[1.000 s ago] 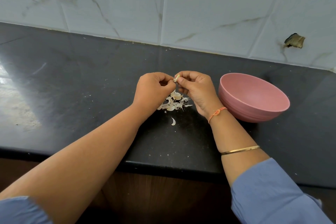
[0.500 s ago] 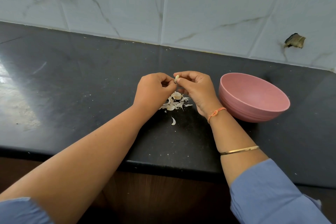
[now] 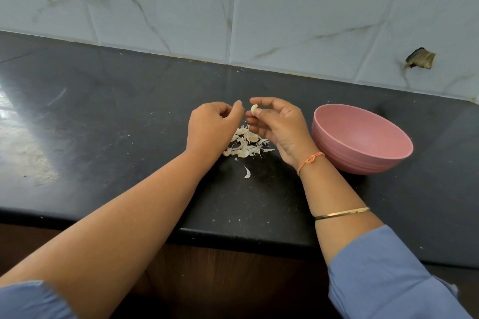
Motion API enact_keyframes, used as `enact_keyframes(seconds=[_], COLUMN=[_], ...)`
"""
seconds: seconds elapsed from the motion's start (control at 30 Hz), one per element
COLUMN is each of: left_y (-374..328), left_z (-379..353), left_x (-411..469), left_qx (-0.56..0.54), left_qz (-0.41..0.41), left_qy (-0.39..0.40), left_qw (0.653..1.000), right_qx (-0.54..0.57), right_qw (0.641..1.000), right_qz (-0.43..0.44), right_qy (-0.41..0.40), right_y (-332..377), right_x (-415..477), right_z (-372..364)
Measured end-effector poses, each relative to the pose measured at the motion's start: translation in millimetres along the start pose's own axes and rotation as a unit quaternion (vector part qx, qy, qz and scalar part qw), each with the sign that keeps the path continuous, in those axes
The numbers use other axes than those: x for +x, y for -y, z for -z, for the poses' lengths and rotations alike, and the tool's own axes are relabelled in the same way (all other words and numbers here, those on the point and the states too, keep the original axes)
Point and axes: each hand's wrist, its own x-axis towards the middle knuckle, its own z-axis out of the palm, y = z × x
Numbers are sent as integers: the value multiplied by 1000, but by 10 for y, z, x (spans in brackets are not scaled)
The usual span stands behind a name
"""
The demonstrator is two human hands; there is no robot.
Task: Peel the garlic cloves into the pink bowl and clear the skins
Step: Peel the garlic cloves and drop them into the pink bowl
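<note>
Counter [image 3: 124, 142]: pink bowl [image 3: 344, 155]; right hand [image 3: 282, 129] pinching garlic clove [image 3: 254, 109]; left hand [image 3: 210, 128] curled, grip unclear.

Behind the right hand [image 3: 280, 132], an orange knotted thread band [image 3: 309, 160] encircles the wrist. Further back on the same forearm sits a thin, plain gold-coloured bangle [image 3: 342, 213]. Behind the bangle begins a loose blue fabric sleeve [image 3: 383, 274] with soft folds. Well behind the left hand [image 3: 210, 127], a matching blue left sleeve [image 3: 28, 300] covers the upper arm.

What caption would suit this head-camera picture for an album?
Right hand pinches a garlic clove over the skins, left hand beside it, pink bowl nearby on the dark counter.
</note>
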Motion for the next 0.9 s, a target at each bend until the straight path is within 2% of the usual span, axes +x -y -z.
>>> enact_keyframes(seconds=[0.17, 0.27, 0.5, 0.7, 0.9], left_y=[32, 44, 75, 71, 84], left_z=[1, 3, -18, -26, -21], left_x=[20, 33, 46, 42, 44], left_qx=[24, 27, 41, 38, 15], left_qz=[-10, -13, -15, -12, -27], left_qy=[-5, -5, 1, 1, 10], left_qw=[1000, 1000, 999, 999, 999], right_qx=[64, 46, -121, -231, -346], right_qw=[998, 999, 991, 963, 924], right_qz=[-10, -9, 42, 104, 144], right_qy=[6, -2, -37, -95, -80], right_y=[22, 18, -16, -50, -91], right_x=[3, 12, 7, 39, 26], right_z=[10, 10, -1, -15, -104])
